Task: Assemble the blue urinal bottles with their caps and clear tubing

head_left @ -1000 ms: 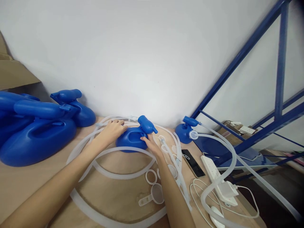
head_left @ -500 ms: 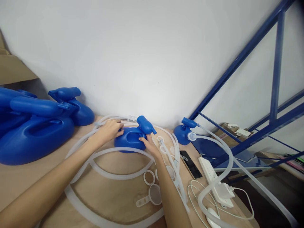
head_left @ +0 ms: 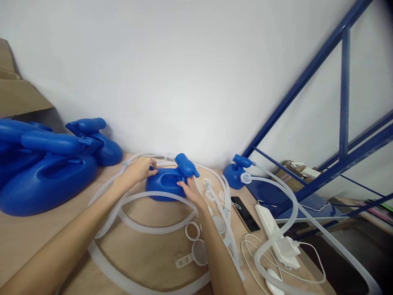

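Centrally, hand-held blue jug, contents hidden.

The held jug is smooth, satiny plastic — the box, matt cardboard.

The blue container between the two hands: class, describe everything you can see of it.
The blue container looks like smooth plastic. Its rounded body has an oblong handle recess in front; above its right end sits a thick, tilted tube, ending in a narrow nozzle pointing down and right. It sits on the table, near the wall. The left hand touches its upper left end; the right hand grips its right end. A translucent hose crosses before its lower edge.
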Motion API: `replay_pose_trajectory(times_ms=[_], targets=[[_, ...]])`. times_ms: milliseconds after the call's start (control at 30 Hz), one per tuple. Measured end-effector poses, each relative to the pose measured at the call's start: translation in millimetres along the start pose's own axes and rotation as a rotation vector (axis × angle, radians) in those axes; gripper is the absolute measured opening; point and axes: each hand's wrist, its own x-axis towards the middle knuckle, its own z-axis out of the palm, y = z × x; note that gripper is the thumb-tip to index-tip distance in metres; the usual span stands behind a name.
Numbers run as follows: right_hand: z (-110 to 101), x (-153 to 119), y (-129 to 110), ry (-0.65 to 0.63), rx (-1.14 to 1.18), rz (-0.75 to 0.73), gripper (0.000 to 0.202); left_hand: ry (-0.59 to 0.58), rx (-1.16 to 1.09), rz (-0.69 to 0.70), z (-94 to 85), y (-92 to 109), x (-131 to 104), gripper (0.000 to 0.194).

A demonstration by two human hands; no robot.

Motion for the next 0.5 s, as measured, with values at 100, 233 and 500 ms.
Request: replay_pose_trajectory(times_ms=[100, 233, 500], targets=[[0.9, 0.5, -4.5, 0.013, -0.076, 0.027, 0.066, -0.019, -0.029, -0.010, -3.3, -2.4, -0.1, 0.019], [0.1, 0.1, -8.4, -0.007, -0.109, 0.011, 0.066, -0.032, -0.052, -0.038, -4.5, -3.0, 0.5, 0.019], [-0.8, -2.7, -5.9, -0.046, -0.134, 0.024, 0.072, -0.018, -0.024, 0.050, -2.3, 2.1, -0.6, 0.018]])
